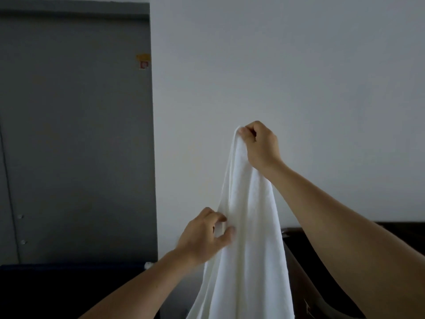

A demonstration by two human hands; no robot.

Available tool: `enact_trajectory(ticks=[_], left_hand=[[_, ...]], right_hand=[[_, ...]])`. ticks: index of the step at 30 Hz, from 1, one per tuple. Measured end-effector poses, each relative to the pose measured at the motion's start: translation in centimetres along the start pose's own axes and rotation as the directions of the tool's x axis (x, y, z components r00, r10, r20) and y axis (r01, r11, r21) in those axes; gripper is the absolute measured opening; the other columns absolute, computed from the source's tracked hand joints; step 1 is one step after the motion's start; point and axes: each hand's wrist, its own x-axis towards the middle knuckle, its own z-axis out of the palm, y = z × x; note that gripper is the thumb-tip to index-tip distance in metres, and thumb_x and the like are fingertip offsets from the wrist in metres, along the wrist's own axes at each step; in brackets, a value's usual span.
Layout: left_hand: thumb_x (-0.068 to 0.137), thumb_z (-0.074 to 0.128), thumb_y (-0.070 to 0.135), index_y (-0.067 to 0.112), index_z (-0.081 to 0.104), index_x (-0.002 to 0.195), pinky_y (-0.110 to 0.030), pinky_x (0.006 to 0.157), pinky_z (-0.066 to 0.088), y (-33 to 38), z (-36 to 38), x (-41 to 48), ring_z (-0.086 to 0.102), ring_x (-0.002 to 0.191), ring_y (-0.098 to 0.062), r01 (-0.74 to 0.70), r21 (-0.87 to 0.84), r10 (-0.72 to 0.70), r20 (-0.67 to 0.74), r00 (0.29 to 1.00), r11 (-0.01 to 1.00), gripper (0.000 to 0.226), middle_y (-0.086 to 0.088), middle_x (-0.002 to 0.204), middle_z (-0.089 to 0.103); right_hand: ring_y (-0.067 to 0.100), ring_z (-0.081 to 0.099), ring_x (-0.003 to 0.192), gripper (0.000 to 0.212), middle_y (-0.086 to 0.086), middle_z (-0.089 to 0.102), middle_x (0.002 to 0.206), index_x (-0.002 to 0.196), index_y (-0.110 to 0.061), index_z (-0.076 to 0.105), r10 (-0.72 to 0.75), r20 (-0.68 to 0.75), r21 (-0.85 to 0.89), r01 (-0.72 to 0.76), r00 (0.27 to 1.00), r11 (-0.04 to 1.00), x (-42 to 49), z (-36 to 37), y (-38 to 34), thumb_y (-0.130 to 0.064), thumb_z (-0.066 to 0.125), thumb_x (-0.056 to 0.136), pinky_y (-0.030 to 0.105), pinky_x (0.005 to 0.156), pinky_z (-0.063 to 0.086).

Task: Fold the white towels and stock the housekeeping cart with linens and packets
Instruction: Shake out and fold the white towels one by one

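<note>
A: Entry, towel (246, 238): location?
B: Hangs centre. The right hand (259, 143) pinches its top at 12 o'clock; the left hand (207, 233) pinches its 9 o'clock edge. Step: opening for folding. The next move likely needs the second corner.

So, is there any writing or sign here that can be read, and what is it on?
The yellow sticker on the grey door: too blurred to read.
The red-and-white sticker just below it: too small to read.
The white towel: no text visible.
Nothing legible anywhere.
</note>
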Motion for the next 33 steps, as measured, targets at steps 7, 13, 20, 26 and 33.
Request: enact_trajectory(ticks=[7, 13, 20, 26, 33], left_hand=[[0.091, 0.023, 0.069, 0.009, 0.061, 0.091, -0.028, 0.081, 0.046, -1.4, 1.7, -0.7, 0.056, 0.084, -0.008, 0.158, -0.285, -0.153, 0.037, 0.987, 0.946, 0.07, 0.002, 0.088, 0.061], [0.094, 0.056, 0.05, 0.032, 0.058, 0.128, -0.026, 0.092, 0.049, -1.8, 3.7, -1.2, 0.057, 0.102, -0.002, 0.128, -0.187, -0.119, 0.057, 0.991, 0.974, 0.039, 0.018, 0.117, 0.056], [0.098, 0.05, 0.045, 0.028, 0.063, 0.121, -0.026, 0.086, 0.05, -1.2, 5.0, -2.3, 0.059, 0.1, -0.004, 0.052, -0.176, -0.046, 0.04, 0.998, 0.983, 0.031, 0.016, 0.114, 0.06], [0.102, 0.05, 0.029, 0.002, 0.066, 0.087, -0.042, 0.079, 0.052, -2.8, 5.4, -2.7, 0.061, 0.08, -0.023, 0.26, -0.335, -0.253, 0.064, 0.965, 0.906, 0.034, -0.013, 0.086, 0.065], [0.103, 0.051, 0.032, 0.023, 0.073, 0.09, -0.023, 0.063, 0.048, -5.1, 3.8, -3.1, 0.062, 0.068, -0.019, 0.365, -0.422, -0.331, 0.154, 0.931, 0.83, 0.027, -0.015, 0.085, 0.07]], right_hand=[[-0.007, 0.05, 0.063, 0.02, -0.013, 0.057, 0.076, 0.088, -0.017, 0.059, -0.062, 0.014, 0.072, 0.061, 0.998, 0.996, -0.5, -0.5, 0.2, -0.032, 0.056, 0.1, 0.006, 0.06, 0.038], [0.002, 0.05, 0.069, 0.02, -0.01, 0.058, 0.079, 0.091, -0.014, 0.06, -0.065, 0.001, 0.061, 0.065, 0.998, 0.996, -0.3, -1.3, 0.2, -0.031, 0.055, 0.1, 0.008, 0.061, 0.039], [0.001, 0.049, 0.067, 0.02, -0.012, 0.055, 0.076, 0.09, -0.013, 0.059, -0.041, -0.016, 0.033, 0.042, 0.999, 0.999, -0.3, -1.9, 1.1, -0.03, 0.054, 0.1, 0.007, 0.059, 0.038], [0.003, 0.049, 0.068, 0.021, -0.01, 0.056, 0.077, 0.089, -0.015, 0.058, -0.038, -0.045, 0.002, 0.038, 0.998, 0.999, -0.4, -2.3, 1.5, -0.031, 0.052, 0.101, 0.009, 0.058, 0.039], [0.003, 0.049, 0.067, 0.022, -0.013, 0.054, 0.074, 0.082, -0.023, 0.053, 0.012, -0.072, -0.056, -0.016, 0.997, 0.998, -0.3, -3.6, 2.8, -0.032, 0.051, 0.102, 0.017, 0.06, 0.039]])
